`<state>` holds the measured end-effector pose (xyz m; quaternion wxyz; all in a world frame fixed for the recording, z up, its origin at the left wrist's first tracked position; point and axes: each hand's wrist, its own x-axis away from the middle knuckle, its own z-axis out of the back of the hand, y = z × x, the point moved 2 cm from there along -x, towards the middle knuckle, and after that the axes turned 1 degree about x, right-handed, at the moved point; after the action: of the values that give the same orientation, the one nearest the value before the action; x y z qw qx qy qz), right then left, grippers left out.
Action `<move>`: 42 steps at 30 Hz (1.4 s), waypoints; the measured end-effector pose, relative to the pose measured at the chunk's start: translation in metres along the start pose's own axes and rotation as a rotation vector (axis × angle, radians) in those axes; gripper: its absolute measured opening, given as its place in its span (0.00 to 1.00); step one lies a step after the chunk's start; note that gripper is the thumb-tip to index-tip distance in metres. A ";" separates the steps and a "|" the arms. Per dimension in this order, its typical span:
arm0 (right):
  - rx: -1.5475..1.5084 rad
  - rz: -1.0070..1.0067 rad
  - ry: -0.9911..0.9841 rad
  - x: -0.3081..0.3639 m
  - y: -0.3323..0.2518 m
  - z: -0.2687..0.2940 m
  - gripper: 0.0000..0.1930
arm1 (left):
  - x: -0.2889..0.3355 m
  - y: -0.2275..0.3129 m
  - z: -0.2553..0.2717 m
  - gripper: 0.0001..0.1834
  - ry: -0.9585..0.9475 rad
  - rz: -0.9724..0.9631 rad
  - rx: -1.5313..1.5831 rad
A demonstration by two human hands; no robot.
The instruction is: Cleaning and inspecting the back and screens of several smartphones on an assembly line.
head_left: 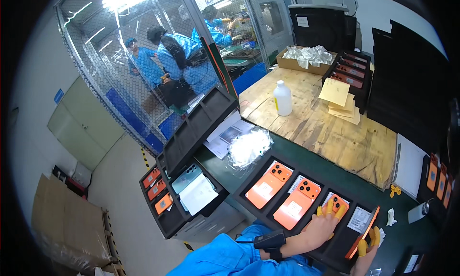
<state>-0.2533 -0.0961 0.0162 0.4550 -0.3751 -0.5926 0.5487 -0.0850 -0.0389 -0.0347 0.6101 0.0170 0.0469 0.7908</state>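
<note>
My left hand [322, 230], with yellow finger cots, reaches over the third compartment of a black tray [262, 215]. Its fingers are spread and touch an orange phone [338, 202] lying there, partly hidden under the hand. My right hand [366, 258], also in yellow finger cots, grips another orange phone [365, 232] at its right side. That phone stands tilted on edge over the fourth compartment, where a white printed label [359, 219] shows. Two orange phones, a left one [269, 185] and a middle one [296, 203], lie camera side up in the other compartments.
Left stands another tray [168, 228] of phones, an empty tray [199, 129] leaning over it. Beyond are crumpled clear plastic [249, 148], a white bottle [282, 98] and yellow cards [336, 93] on a wooden board. Yellow finger cots [395, 191] and a small bottle [418, 212] lie right.
</note>
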 end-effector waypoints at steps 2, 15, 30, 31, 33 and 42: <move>-0.014 -0.070 0.023 -0.002 0.005 0.002 0.26 | -0.003 -0.003 0.005 0.44 0.047 0.011 0.021; -0.372 0.130 -0.078 -0.011 0.005 -0.048 0.40 | -0.024 -0.080 0.068 0.52 -0.338 0.082 2.142; -0.363 0.111 -0.078 0.003 0.002 -0.092 0.43 | -0.031 -0.059 0.058 0.54 -0.554 -0.063 2.252; -0.378 0.127 -0.098 0.001 0.005 -0.092 0.43 | -0.033 -0.060 0.057 0.55 -0.562 -0.081 2.216; -0.389 0.140 -0.138 0.000 0.006 -0.093 0.44 | -0.033 -0.063 0.054 0.55 -0.569 -0.094 2.183; -0.322 0.164 -0.215 -0.014 0.007 -0.097 0.47 | -0.042 -0.073 0.050 0.55 -0.526 -0.104 2.247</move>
<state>-0.1570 -0.0786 0.0059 0.2771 -0.4295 -0.6851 0.5190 0.0003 -0.0580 0.0092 0.2735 0.7126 0.5963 0.2488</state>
